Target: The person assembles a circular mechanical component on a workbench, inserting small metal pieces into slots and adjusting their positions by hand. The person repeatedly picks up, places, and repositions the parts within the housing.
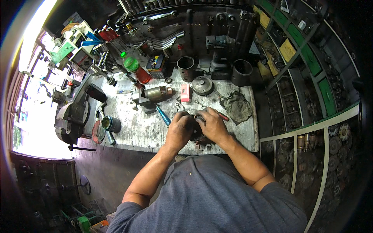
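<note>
Near the front edge of the worn workbench (136,136), my left hand (180,126) and my right hand (213,126) are closed around a dark round metal part (197,134). My fingers cover much of it, so its exact kind does not show. A blue-handled screwdriver (164,116) lies just left of my left hand. Beyond my right hand is a red-handled tool (223,116), beside a crumpled dark rag (237,106). Farther back lie a ridged metal cylinder with a toothed end (158,93), a red-and-white box (186,93) and a round metal cover (203,85).
A bench vise (70,120) stands at the left, near a tin of greenish paste (111,123). Behind are a green-topped bottle of red liquid (136,69), two dark hollow cylinders (186,70) and a cordless power tool (220,58). Parts shelves (299,93) line the right side.
</note>
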Tool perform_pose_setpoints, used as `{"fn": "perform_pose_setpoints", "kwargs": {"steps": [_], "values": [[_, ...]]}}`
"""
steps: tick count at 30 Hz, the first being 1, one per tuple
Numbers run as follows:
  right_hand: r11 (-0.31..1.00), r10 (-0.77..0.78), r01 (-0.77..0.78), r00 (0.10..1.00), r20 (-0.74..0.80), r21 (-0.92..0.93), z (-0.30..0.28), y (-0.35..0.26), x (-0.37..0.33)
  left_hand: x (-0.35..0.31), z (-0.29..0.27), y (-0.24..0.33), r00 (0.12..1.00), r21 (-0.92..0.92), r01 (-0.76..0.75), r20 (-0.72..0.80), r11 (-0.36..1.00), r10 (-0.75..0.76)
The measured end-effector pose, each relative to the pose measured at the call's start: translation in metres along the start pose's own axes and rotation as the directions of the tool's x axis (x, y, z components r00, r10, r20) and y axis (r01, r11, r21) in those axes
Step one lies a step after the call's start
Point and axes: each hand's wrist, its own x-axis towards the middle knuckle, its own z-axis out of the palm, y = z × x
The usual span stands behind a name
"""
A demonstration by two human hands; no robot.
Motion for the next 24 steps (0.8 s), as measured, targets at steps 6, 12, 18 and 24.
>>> {"fn": "perform_pose_setpoints", "kwargs": {"steps": [6, 12, 18, 24], "values": [[1.0, 0.02, -0.02, 1.0, -0.003, 0.021, -0.002, 0.006, -0.004, -0.003, -0.001, 0.0, 0.997, -0.017, 0.079, 0.004, 0.997, -0.079], [1.0, 0.014, -0.013, 1.0, -0.021, 0.025, 0.002, 0.009, -0.005, -0.004, 0.001, -0.006, 1.0, 0.0, 0.023, -0.007, 1.0, -0.023], [0.999, -0.005, 0.004, 1.0, 0.005, 0.048, -0.003, 0.011, -0.006, -0.001, 0.0, -0.008, 1.0, 0.014, 0.009, -0.02, 1.0, -0.009], [0.999, 0.047, -0.047, 0.999, 0.026, 0.014, -0.01, 0.006, -0.009, 0.007, -0.006, -0.013, 0.998, 0.008, 0.067, -0.006, 0.998, -0.067]]}}
